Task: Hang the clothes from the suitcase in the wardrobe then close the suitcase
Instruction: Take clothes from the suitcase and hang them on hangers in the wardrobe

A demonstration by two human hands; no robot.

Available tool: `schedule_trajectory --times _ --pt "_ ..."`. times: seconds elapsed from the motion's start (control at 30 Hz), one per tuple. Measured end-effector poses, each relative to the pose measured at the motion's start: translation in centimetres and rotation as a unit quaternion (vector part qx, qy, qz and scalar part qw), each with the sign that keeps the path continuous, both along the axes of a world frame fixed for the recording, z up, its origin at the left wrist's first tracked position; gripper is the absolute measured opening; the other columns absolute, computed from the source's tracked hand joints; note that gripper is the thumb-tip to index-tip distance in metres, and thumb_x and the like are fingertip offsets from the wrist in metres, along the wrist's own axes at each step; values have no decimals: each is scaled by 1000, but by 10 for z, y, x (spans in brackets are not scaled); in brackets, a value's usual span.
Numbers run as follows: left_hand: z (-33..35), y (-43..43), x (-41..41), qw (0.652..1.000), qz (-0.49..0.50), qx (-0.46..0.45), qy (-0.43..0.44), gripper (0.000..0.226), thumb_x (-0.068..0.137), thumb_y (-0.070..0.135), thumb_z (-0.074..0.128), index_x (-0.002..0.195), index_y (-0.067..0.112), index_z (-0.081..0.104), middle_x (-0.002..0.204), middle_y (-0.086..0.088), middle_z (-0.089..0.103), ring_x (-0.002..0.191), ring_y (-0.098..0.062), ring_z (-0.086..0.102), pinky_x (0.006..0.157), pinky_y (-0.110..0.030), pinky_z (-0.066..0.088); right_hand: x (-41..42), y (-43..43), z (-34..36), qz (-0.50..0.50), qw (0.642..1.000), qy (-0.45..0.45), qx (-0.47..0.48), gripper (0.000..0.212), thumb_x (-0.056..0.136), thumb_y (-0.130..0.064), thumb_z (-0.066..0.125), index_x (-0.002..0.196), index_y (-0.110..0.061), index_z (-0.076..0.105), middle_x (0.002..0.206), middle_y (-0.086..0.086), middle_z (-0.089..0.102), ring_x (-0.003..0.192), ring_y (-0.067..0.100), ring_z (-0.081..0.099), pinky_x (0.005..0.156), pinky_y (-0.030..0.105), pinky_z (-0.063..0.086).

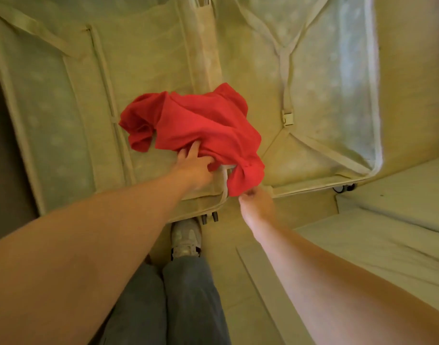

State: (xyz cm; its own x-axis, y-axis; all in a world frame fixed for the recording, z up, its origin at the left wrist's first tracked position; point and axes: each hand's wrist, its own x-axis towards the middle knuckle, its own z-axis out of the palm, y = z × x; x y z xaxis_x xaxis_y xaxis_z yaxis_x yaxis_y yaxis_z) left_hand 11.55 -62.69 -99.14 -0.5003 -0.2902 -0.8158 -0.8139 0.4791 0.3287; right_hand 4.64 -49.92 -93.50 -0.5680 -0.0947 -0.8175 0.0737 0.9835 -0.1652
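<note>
Suitcase [208, 58]: open flat on the floor [300, 207], both halves up.
- Left half [64, 108]: closed off by a pale divider panel; what is under it cannot be seen.
- Right half [338, 95]: pale lining bare, crossed by straps [284, 70] that meet at a fastened buckle [287, 118]; nothing is under them.
- Contents: one red garment [201, 120], crumpled, lying across the centre hinge, mostly on the left half, its lower tail hanging over the near rim.

Edges and room:
- Near rim with wheels [209, 216] is just beyond a shoe [186, 235].
- Bed [387, 232] is close along the right side, leaving a narrow strip of floor between it and the case.
- A dark area borders the case at far left.

Garment: plain bright red, soft and creased, bunched in folds at the left end. A white strip [224, 180] shows under its lower edge; what it is cannot be told.

Hands:
- Left hand [196, 170]: fingers curled into the garment's near edge, gripping it.
- Right hand [258, 207]: fingertips drawn together at the tail's lowest corner and appear to pinch it, though blurred.
</note>
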Motion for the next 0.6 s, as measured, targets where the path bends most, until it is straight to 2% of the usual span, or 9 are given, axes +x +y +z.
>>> schedule_trajectory --times 0.03,0.1,0.17,0.23,0.27,0.33,0.37,0.47,0.6 --pt "-2 -1 -2 1000 -6 -3 -5 44 94 26 46 138 29 40 157 -2 6 141 -33 13 112 -44 21 -1 1 -2 -9 1000 -2 -7 34 92 -11 40 60 -19 34 60 -3 38 54 15 37 45 24 23" --pt "-2 -6 -4 999 7 -17 50 44 93 19 48 137 21 44 145 -6 34 133 -29 32 107 -41 31 -2 3 -4 -29 999 -8 -13 35 91 -8 40 59 -20 32 59 -2 36 50 13 32 45 26 22" --pt "12 -13 0 990 70 -30 122 33 89 15 56 120 21 62 125 -2 59 118 -22 51 96 -31 41 -1 5 -2 -50 999 -13 -14 35 90 -5 39 59 -19 32 58 -1 35 50 14 31 46 27 23" --pt "34 -23 7 971 193 -7 143 14 82 15 66 92 20 73 98 8 70 93 -10 61 79 -19 46 3 1 7 -64 997 -18 -25 32 89 -6 41 60 -17 33 59 0 36 51 16 32 51 29 27" --pt "43 -26 9 957 248 27 147 7 78 12 71 79 19 72 82 13 70 78 -2 60 70 -13 45 5 -1 10 -79 996 -27 -34 29 90 -10 43 62 -16 36 60 1 38 53 17 35 55 31 33" --pt "67 -35 15 929 318 100 159 21 73 4 76 63 19 65 54 19 63 56 6 55 62 -11 45 11 -10 27 -121 990 -48 -57 13 90 -19 49 78 -16 47 69 0 47 67 21 48 70 39 46" --pt "81 -39 18 913 348 138 164 26 72 0 76 60 19 62 49 17 60 51 6 54 60 -13 46 14 -16 37 -142 986 -62 -69 4 90 -20 51 89 -18 48 76 -2 51 75 22 52 76 39 47" --pt "120 -51 25 881 378 220 179 31 74 -9 70 64 16 57 52 8 56 49 -1 52 55 -16 43 24 -31 62 -175 973 -72 -132 27 85 -10 57 108 -19 46 96 0 54 88 20 53 75 31 43" --pt "179 -63 35 884 351 238 196 36 78 -13 64 81 21 53 61 3 53 56 -10 47 56 -23 38 35 -51 113 -146 972 41 -178 50 78 -4 58 126 -15 46 118 8 53 105 25 55 82 28 41"
